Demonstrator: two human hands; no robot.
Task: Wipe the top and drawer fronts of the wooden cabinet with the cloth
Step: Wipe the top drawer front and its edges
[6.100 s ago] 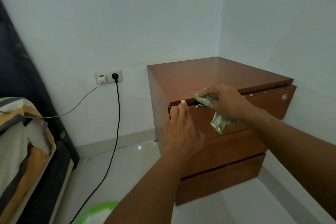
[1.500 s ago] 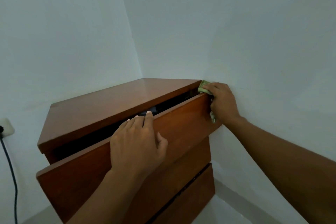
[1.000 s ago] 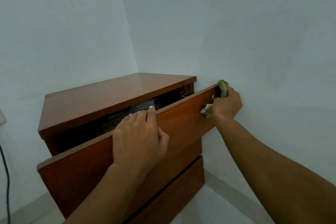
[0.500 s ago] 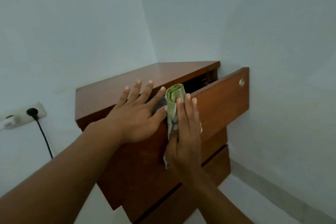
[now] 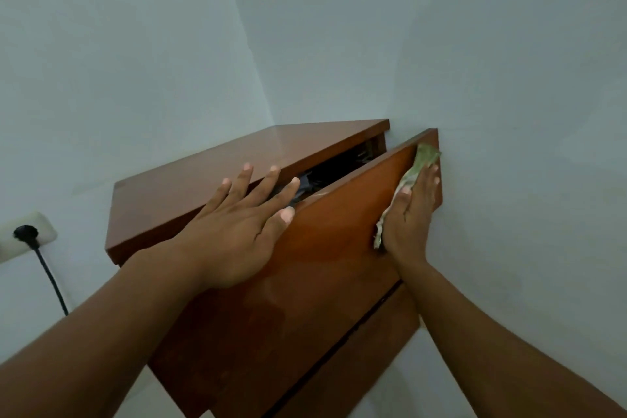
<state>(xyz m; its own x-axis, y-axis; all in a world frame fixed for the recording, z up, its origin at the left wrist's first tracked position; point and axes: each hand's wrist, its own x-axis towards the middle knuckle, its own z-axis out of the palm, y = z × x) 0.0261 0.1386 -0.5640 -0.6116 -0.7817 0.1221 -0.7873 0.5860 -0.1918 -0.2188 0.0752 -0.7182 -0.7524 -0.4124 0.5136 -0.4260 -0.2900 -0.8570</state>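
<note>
Right hand presses cloth — on drawer front (ajar).

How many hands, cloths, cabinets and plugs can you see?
Hands: 2, the left hand and the right hand
Green cloth: 1
Wooden cabinet: 1
Black plug: 1
Total: 5

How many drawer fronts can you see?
2: the top drawer front, pulled open with the right hand pressing the cloth on it, and a lower front beneath the dark gap. Another may be hidden.
</note>
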